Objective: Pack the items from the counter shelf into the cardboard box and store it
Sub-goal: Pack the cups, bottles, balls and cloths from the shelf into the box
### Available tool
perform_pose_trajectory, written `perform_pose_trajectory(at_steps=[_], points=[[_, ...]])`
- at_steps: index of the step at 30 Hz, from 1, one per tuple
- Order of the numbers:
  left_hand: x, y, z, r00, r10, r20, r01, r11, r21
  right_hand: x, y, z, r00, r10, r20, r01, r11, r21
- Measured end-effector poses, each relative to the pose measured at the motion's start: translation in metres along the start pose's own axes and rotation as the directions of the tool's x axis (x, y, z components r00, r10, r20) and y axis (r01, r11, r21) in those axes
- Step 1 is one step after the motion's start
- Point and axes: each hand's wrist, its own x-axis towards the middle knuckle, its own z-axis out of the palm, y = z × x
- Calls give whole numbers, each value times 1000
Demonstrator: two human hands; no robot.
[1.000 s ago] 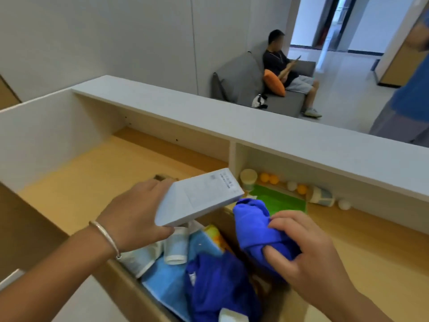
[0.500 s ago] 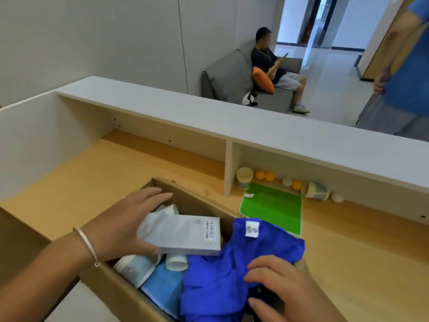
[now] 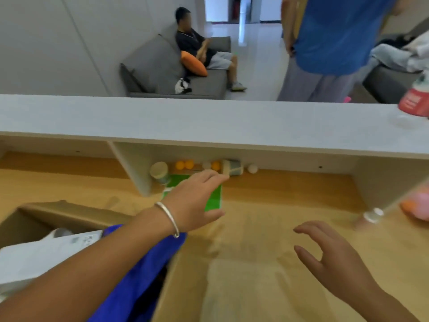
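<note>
Roughly halfway, by my read: the cardboard box point(image 3: 69, 217) sits at the near left of the desk point(image 3: 290, 217) and already holds a blue cloth point(image 3: 141, 270), a white carton point(image 3: 41, 254) and what looks like a cup, though motion blur hides the rest. Left to pack, all in the shelf point(image 3: 290, 161) recess under the grey ledge: a pale cup point(image 3: 159, 171) on its side by the divider, three orange balls point(image 3: 185, 165), two white balls point(image 3: 252, 168), a second tipped cup point(image 3: 232, 167) and the green mat point(image 3: 214, 198) lying flat just in front. Left hand point(image 3: 195, 201) is empty, fingers spread wide, reaching over the mat toward the far row of balls. Right hand point(image 3: 332, 259) hovers above bare desk at near right, also empty and loosely open. Storing the box isn't started. Obstacles: the low ledge limits clearance over the balls, which will likely roll when touched; a capped bottle point(image 3: 371, 216) and something pink point(image 3: 417, 205) sit at far right, too blurred to identify. A red-labelled bottle point(image 3: 415, 101) stands on the ledge. Beyond it, one person sits on a sofa point(image 3: 162, 73) and another stands.
</note>
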Motion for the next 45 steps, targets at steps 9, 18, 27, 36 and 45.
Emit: perform_pose_trajectory(at_steps=[9, 18, 27, 36, 45], points=[[141, 80, 106, 971, -62, 229, 48, 997, 65, 4, 126, -30, 973, 222, -67, -230, 962, -149], [214, 68, 186, 945, -285, 160, 260, 952, 163, 35, 209, -44, 917, 362, -167, -386, 911, -147], [230, -6, 205, 799, -527, -290, 558, 829, 34, 57, 245, -20, 902, 428, -50, -431, 900, -69], [238, -65, 214, 859, -510, -39, 500, 822, 274, 61, 241, -4, 949, 314, 18, -307, 938, -163], [205, -57, 200, 839, -522, 154, 364, 749, 554, 49, 174, 12, 960, 261, 98, -248, 960, -128]])
